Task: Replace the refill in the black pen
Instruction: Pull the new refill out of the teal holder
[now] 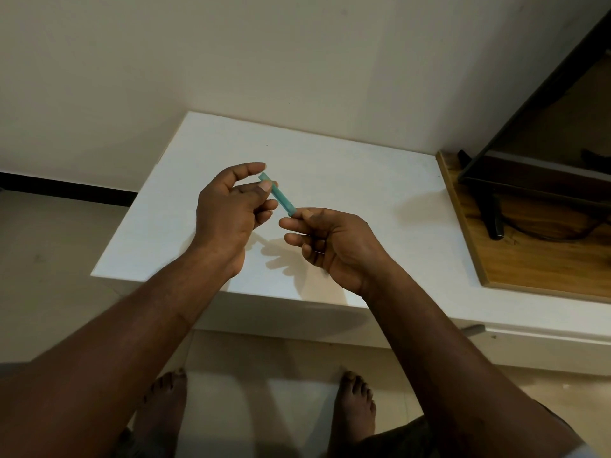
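A short teal pen barrel (279, 195) is held in the air above the white table (347, 166). My left hand (231, 206) pinches its upper end between thumb and fingers. My right hand (327, 239) grips its lower end, with the fingers curled shut around whatever else it holds. The part inside my right fist is hidden. No refill or black pen part shows outside the hands.
A wooden board (535, 256) lies at the table's right, carrying a black stand (492, 213) with a cable and a dark screen (545, 104) above. The wall rises behind the table. My bare feet (165, 401) stand on the tiled floor below.
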